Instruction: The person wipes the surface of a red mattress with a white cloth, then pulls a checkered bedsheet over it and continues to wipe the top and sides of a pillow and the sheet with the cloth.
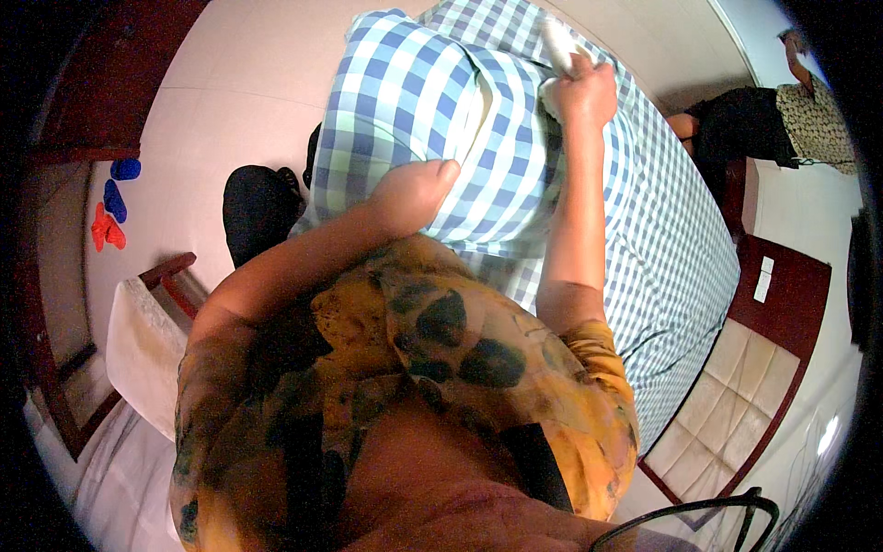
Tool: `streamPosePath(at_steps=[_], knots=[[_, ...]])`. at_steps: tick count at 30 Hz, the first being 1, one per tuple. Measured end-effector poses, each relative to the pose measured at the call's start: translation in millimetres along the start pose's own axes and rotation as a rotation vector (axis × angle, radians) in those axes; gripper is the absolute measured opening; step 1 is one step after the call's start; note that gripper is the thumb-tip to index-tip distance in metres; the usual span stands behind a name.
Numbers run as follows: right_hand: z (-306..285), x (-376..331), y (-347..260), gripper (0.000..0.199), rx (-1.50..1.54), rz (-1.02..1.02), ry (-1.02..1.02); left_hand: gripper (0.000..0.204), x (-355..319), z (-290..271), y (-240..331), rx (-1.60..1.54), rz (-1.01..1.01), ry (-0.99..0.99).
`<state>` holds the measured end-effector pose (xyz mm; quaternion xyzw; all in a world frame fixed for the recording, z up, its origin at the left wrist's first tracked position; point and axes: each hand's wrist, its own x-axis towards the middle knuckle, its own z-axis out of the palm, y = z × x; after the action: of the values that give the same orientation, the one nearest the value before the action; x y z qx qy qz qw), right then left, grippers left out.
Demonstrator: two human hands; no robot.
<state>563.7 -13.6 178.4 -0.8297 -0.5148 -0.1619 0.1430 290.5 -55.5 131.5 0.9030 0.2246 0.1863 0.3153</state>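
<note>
A thick, puffy bed cover in blue-and-white check (395,83) lies folded in front of me, with an edge or opening showing a pale inside. My left hand (416,198) is closed at its near side, apparently gripping the checked fabric; blur and the hand itself hide the fingers. Farther off and to the right, my right hand (589,92) is closed round a bunched white cloth (557,44). Part of that cloth sticks out beyond my fingers, and some shows below them.
Under the cover spreads a bed with a smaller-checked sheet (671,230). Its padded headboard (736,396) is at the right. Another person (750,124) is at the upper right. A wooden chair (143,350) stands left. Blue and red slippers (108,226) lie on the floor.
</note>
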Motion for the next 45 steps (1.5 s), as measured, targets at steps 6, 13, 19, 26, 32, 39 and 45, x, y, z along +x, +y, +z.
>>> streamPosePath(at_steps=[6,13,19,26,32,39,45], knots=[[-15,-52,-73,0.029,0.873,0.039,-0.501,0.014,-4,13,-14,0.063,-0.008,-0.028],[-55,-71,-76,0.028,1.365,0.448,-0.165,0.022,2,8,-9,-0.048,-0.172,0.048],[-21,-106,-15,0.031,1.617,0.738,0.040,0.028,17,-7,2,-0.132,-0.223,0.195],[-3,-123,-14,0.033,1.790,0.745,0.070,0.033,43,-1,2,-0.061,-0.243,0.279],[1,-120,-13,0.032,1.802,0.762,0.080,0.036,65,-12,-6,-0.118,-0.454,-0.083],[-2,-116,-14,0.034,1.783,0.772,0.078,0.031,58,8,1,-0.069,-0.341,-0.006],[-14,-111,-24,0.031,1.786,0.766,0.097,0.031,69,14,-4,-0.599,-0.720,0.016]])
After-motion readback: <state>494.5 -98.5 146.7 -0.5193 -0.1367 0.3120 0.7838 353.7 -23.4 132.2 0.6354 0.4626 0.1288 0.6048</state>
